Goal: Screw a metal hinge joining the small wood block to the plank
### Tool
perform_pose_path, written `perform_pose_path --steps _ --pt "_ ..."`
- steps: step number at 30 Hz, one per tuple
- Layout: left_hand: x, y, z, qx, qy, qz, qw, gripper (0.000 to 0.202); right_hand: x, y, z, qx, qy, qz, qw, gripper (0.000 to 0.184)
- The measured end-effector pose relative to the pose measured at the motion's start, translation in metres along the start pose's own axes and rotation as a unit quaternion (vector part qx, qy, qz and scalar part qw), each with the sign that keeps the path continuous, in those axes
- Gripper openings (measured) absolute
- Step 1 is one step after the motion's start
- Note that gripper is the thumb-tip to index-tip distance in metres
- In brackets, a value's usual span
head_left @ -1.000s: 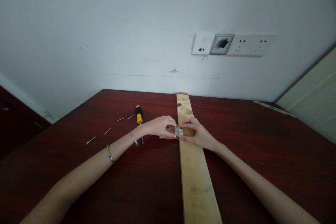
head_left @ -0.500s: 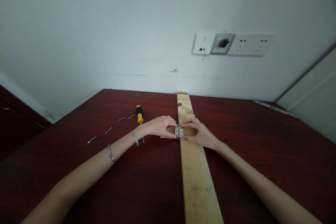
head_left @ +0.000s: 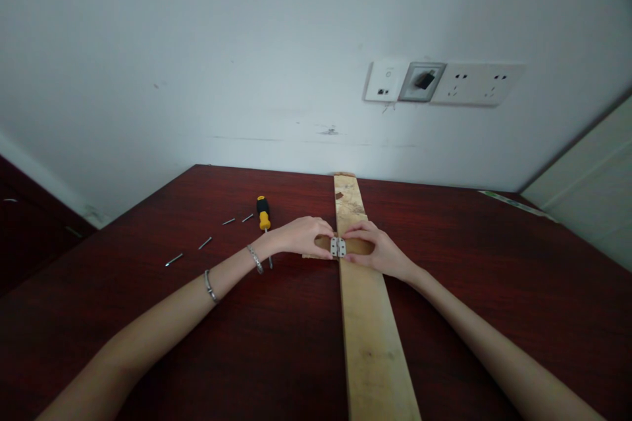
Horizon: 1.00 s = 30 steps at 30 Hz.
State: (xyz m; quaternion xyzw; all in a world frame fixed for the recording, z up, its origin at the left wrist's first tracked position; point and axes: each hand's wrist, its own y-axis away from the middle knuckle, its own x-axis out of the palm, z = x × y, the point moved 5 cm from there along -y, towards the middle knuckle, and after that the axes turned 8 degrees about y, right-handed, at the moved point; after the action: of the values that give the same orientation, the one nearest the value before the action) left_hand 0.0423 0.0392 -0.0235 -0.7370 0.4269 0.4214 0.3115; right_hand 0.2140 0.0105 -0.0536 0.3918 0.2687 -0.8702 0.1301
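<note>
A long pale wooden plank (head_left: 368, 335) lies lengthwise on the dark red table (head_left: 148, 316), reaching to the wall. A small metal hinge (head_left: 337, 247) sits at the plank's left edge, bridging it and a small wooden piece (head_left: 312, 255) that my left hand mostly covers. My left hand (head_left: 301, 237), fingers curled, pinches the hinge's left leaf. My right hand (head_left: 378, 251) rests on the plank, thumb and fingers closed on the hinge's right leaf.
A yellow and black screwdriver (head_left: 264, 218) lies just left of my left hand. Several loose screws (head_left: 204, 243) are scattered further left on the table. Wall sockets (head_left: 444, 82) sit on the white wall behind. A pale cabinet (head_left: 592, 204) stands at right.
Both hands stay on the hinge with hardly any shift; the view has only drifted slightly.
</note>
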Motion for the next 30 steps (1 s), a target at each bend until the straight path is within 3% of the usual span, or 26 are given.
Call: perform_pose_path --steps 14,30 --pt "0.0020 0.0012 0.0027 0.018 0.005 -0.018 1.000 0.034 -0.0005 -0.0016 -0.0007 -0.007 -0.007 -0.006 1.000 0.030" --pt "0.0022 0.0008 0.0019 -0.005 -0.013 -0.013 1.000 0.036 -0.0019 -0.0015 0.0001 -0.002 0.005 0.001 1.000 0.030"
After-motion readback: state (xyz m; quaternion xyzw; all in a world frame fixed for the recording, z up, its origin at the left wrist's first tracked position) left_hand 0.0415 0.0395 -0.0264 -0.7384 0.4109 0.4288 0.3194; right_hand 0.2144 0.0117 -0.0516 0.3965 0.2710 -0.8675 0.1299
